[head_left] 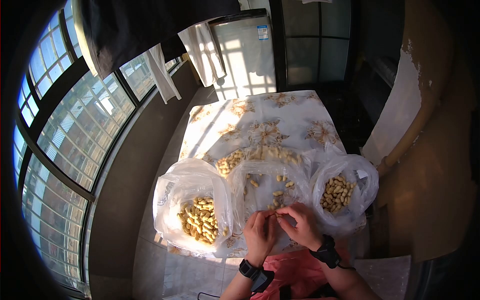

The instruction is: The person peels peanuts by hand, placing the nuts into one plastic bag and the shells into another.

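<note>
My left hand (259,234) and my right hand (302,226) meet at the near edge of the middle plastic bag (235,192). Their fingertips are pinched together on a small tan peanut (276,214), mostly covered by the fingers. A few loose unshelled peanuts (289,184) lie in that middle bag, just beyond my fingers. To the left, an open white plastic bag (167,187) holds a big heap of peanuts (200,220). On the right stands another open plastic bag (367,182) with a smaller heap of peanuts (337,194).
More peanuts (230,162) lie under clear plastic behind the middle bag. A flowered cloth covers the table (295,112). Barred windows (85,130) line the left side, and dark clothing (150,30) hangs overhead. A pale cabinet or fridge (245,60) stands beyond the table.
</note>
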Demonstrator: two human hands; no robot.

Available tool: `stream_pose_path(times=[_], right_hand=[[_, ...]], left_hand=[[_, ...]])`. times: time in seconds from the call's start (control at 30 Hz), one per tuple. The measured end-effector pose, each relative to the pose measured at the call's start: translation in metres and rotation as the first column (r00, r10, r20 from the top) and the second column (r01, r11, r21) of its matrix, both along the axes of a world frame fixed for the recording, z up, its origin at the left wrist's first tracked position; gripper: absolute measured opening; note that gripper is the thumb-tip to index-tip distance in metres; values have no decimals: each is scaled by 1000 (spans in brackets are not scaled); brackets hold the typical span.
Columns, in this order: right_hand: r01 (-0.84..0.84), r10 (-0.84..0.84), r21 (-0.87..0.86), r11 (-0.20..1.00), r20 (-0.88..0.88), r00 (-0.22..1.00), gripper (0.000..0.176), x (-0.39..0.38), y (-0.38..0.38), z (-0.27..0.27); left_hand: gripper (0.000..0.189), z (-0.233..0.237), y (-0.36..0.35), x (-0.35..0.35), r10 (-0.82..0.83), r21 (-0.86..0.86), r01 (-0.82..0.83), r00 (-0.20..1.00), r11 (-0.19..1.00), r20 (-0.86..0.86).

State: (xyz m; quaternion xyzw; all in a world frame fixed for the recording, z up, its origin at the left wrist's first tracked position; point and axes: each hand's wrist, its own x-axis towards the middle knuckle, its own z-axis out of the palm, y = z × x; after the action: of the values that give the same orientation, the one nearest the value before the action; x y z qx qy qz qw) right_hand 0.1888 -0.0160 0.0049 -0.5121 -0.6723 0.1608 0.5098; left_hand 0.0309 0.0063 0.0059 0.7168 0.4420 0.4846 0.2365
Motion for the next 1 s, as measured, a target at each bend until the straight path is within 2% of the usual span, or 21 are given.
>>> stream_pose_path(times=[0.57, 0.63, 0.87, 1.0], right_hand=[[-22, 21, -11, 1000, -34, 999, 20, 0, -3, 2], [-17, 12, -48, 999, -99, 995, 24, -2, -5, 3], [-27, 26, -6, 1000, -39, 999, 28, 0, -4, 5], [-6, -2, -60, 998, -138, 990, 24, -1, -6, 0]], left_hand=[[10, 2, 0, 0, -12, 2, 12, 999, 1000, 30], [10, 1, 0, 0, -20, 0, 20, 999, 1000, 44], [12, 1, 0, 0, -28, 4, 28, 999, 1000, 26], [12, -1, 1, -1, -42, 8, 42, 999, 999, 32]])
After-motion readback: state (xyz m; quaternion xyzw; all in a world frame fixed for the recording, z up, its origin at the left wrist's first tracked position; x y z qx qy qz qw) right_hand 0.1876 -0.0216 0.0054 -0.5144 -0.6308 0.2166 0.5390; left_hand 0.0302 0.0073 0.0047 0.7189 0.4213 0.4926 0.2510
